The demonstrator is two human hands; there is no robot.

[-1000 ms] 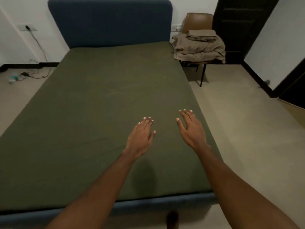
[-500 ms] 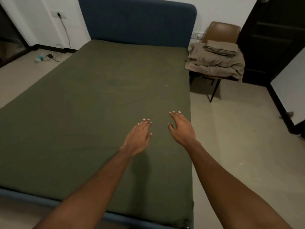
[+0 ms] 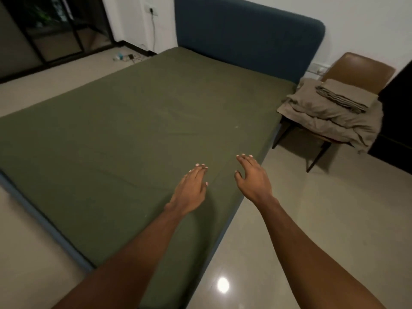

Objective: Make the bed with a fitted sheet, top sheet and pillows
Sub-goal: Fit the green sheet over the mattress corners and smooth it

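Note:
A dark green fitted sheet (image 3: 133, 130) covers the whole mattress of the bed, which has a blue headboard (image 3: 245, 36). My left hand (image 3: 191, 188) hovers over the sheet near the bed's right edge, fingers straight and empty. My right hand (image 3: 252, 177) is just right of it, above that same edge, fingers spread and empty. A pile of beige bedding (image 3: 330, 117) lies on a brown chair (image 3: 361, 72) beside the head of the bed, with a folded piece (image 3: 343, 97) on top.
Pale tiled floor (image 3: 312, 219) runs along the bed's right side up to the chair. A dark door (image 3: 399, 121) stands behind the chair. At the far left are a glass door (image 3: 44, 36) and a cable with small items (image 3: 124, 56) on the floor.
The view has swung from the foot of the bed round to its right corner. Both hands stay open and stretched out, now over the bed's right edge.

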